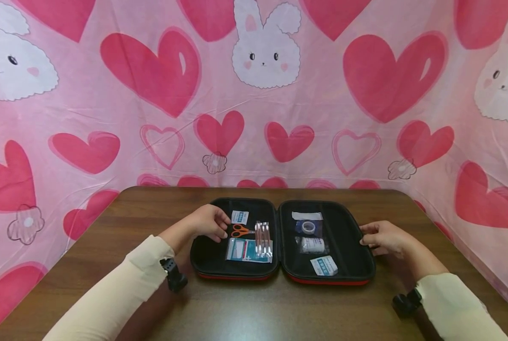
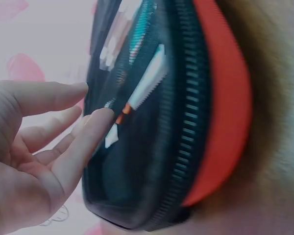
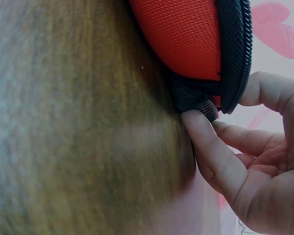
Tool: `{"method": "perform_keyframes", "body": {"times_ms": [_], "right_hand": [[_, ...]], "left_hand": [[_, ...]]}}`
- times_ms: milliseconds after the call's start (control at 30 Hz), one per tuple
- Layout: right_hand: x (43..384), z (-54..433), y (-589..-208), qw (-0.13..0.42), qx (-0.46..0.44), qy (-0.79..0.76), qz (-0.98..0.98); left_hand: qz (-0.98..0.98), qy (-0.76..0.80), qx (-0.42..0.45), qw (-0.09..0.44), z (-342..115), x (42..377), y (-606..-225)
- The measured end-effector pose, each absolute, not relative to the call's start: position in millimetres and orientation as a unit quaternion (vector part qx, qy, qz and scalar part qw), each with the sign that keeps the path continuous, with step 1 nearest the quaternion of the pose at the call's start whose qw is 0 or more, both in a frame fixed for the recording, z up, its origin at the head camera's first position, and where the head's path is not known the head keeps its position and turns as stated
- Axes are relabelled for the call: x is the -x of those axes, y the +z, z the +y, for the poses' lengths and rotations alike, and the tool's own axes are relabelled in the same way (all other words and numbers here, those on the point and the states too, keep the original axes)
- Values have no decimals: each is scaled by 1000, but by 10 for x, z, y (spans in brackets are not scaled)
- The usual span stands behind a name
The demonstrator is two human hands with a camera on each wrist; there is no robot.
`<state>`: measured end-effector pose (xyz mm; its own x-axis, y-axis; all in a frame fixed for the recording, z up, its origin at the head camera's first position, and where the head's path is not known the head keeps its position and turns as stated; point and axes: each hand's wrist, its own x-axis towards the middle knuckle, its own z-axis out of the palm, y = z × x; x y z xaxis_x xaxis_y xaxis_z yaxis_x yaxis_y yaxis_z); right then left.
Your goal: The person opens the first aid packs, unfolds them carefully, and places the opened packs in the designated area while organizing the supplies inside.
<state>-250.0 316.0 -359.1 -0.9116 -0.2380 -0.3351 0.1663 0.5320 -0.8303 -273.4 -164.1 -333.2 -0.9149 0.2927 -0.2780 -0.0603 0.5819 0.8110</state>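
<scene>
A black first-aid case (image 1: 343, 263) with a red shell lies spread open on the table. My left hand (image 1: 211, 222) hovers over its left half, fingers loosely bent and thumb apart from them, holding nothing. Beside those fingertips are orange-handled scissors (image 1: 240, 230) and a small white-and-blue packet (image 1: 239, 217). Clear wrapped strips (image 1: 262, 239) overlap a teal-and-white packet (image 1: 242, 250). At the case's right edge, my right hand (image 1: 386, 239) pinches the rim near a black handle strap (image 3: 191, 95), thumb and fingers on either side.
The right half holds a roll of tape (image 1: 308, 228), a wrapped bandage roll (image 1: 313, 245), a white strip (image 1: 307, 216) and another white-and-blue packet (image 1: 324, 266). Beneath is a brown wooden table (image 1: 236, 310). A pink curtain (image 1: 254, 104) with hearts and rabbits hangs behind it.
</scene>
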Motion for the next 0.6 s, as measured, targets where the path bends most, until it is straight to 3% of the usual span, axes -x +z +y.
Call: {"method": "perform_keyframes", "body": {"times_ms": [600], "right_hand": [[2501,3174,-3618,209,21,-495,843]], "left_hand": [[894,305,-268,189,-1285,3011,-3164]]}}
